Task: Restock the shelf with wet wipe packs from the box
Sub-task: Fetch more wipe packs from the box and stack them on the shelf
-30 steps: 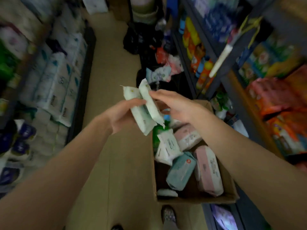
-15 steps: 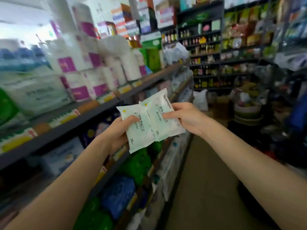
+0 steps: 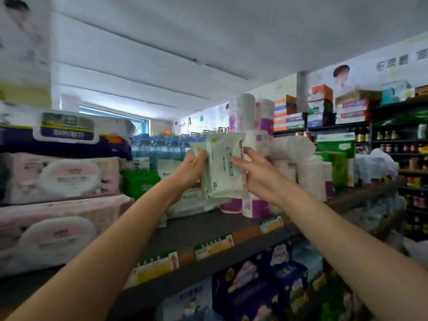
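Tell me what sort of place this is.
Most likely a small grocery or convenience shop aisle: a dark shelf with price tags along its edge, stacked toilet paper rolls, and bottles on far racks. Both hands hold wet wipe packs.

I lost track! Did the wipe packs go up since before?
Yes. The wipe packs rose from over the floor box to above the shelf.
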